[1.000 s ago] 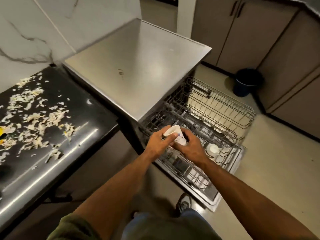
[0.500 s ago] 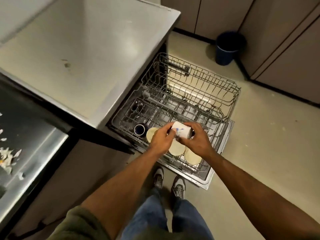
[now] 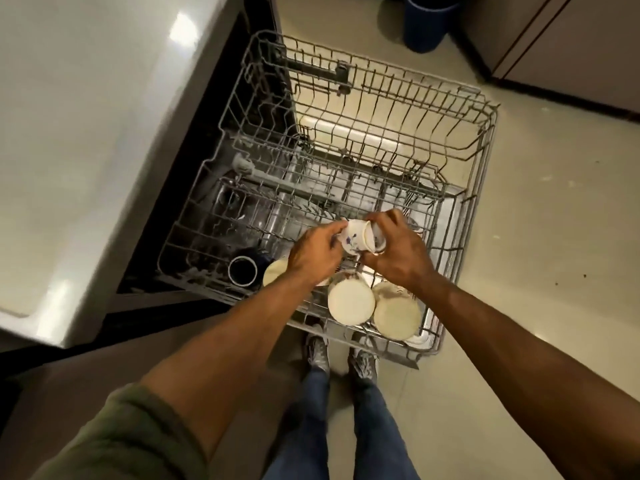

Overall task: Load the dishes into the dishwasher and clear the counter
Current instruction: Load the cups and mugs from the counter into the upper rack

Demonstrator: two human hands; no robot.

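Note:
A white cup (image 3: 356, 239) with a small blue flower print lies tipped on its side above the dishwasher's wire rack (image 3: 460, 223). My left hand (image 3: 317, 252) grips its base end and my right hand (image 3: 398, 251) wraps round its rim end. Below my hands, in the rack's near end, two cream cups (image 3: 351, 301) (image 3: 396, 315) stand upside down, with a third cream piece (image 3: 275, 271) partly hidden under my left wrist. A dark blue mug (image 3: 242, 270) sits beside them to the left, its mouth showing.
The dishwasher's steel top (image 3: 90, 133) fills the left side. The rack's far half holds only bare tines. A blue bin (image 3: 427, 22) stands on the floor beyond, beside grey cabinets (image 3: 568, 46). My feet (image 3: 341, 355) stand at the rack's near edge.
The view has tilted down over the rack, so the littered black counter is out of sight. The cup has been turned from upright onto its side and lowered nearer the rack.

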